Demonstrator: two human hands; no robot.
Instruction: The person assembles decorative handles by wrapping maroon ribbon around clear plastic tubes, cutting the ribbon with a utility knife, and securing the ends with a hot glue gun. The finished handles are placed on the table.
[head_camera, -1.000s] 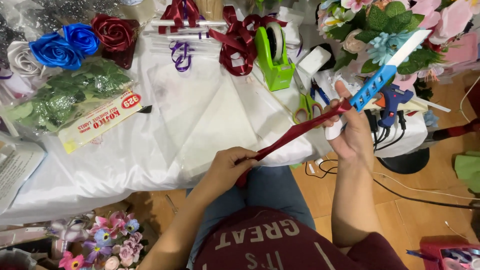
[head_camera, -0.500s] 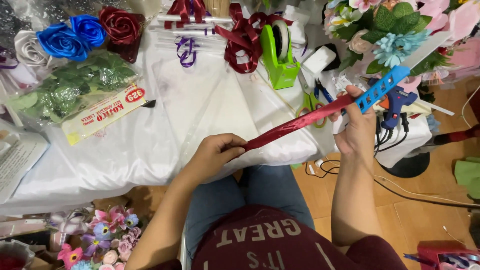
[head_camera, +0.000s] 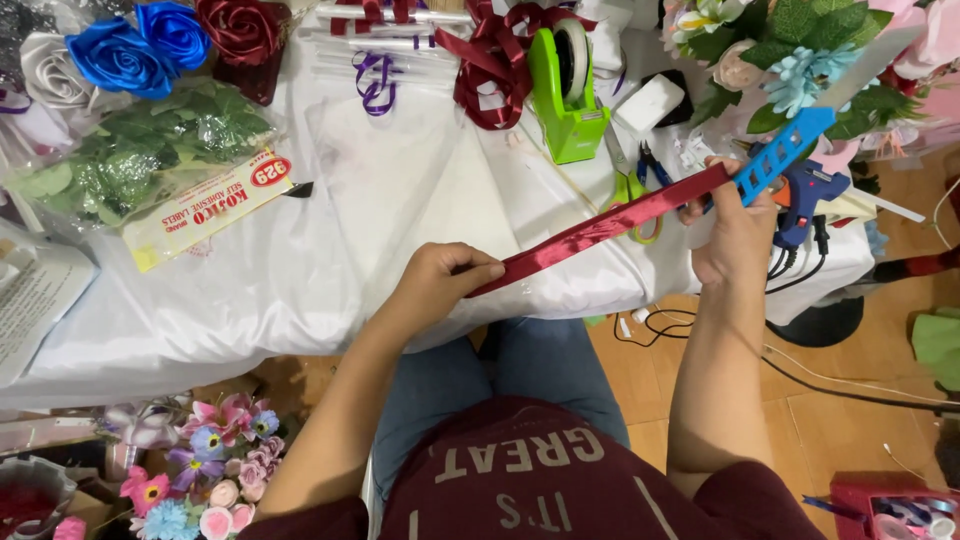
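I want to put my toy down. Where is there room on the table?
The white cloth is bare between the label packet and the stretched red ribbon. It is crowded by the green tape dispenser, scissors and glue gun.

Craft workspace, satin ribbon roses (head_camera: 130, 50), tape dispenser (head_camera: 565, 85), glue gun (head_camera: 805, 195)

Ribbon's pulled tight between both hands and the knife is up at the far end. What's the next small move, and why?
Probably draw the blue-handled knife along the dark red ribbon toward the left hand. The ribbon is stretched taut and straight between the two hands, the right hand grips both its far end and the knife handle, and the blade sits right at that end.
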